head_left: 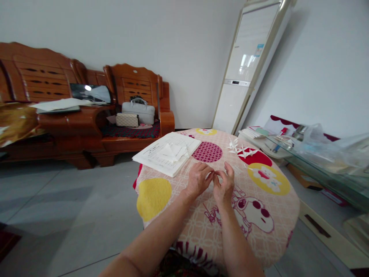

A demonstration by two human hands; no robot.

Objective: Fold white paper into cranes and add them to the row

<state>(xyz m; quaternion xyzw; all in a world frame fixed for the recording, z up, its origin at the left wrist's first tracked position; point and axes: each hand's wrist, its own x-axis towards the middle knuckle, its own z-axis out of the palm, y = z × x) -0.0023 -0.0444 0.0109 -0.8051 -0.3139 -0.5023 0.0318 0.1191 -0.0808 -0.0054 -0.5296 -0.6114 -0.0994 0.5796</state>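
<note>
The left hand (199, 179) and right hand (223, 186) meet over the table (197, 221), thumbs and forefingers drawn narrowly together at the tips; the fingers hide the spot between them, so I cannot tell whether anything small is pinched there. Ahead of the left hand and further left lies a stack of papers (151, 157), apart from the fingers, with a folded white paper (172, 152) on top covering part of the print. Beyond the right hand, towards the far right edge of the table, several folded paper birds (245, 153) sit in a cluster, also apart from the fingers. Between the stack and the birds, a dotted purple circle shows on the patterned cloth. To the right, a glass shelf (307, 161) stands close beside the table, carrying a clear plastic bag (323, 142). Behind, a wooden chair (138, 82) holds a grey handbag (145, 113).
</note>
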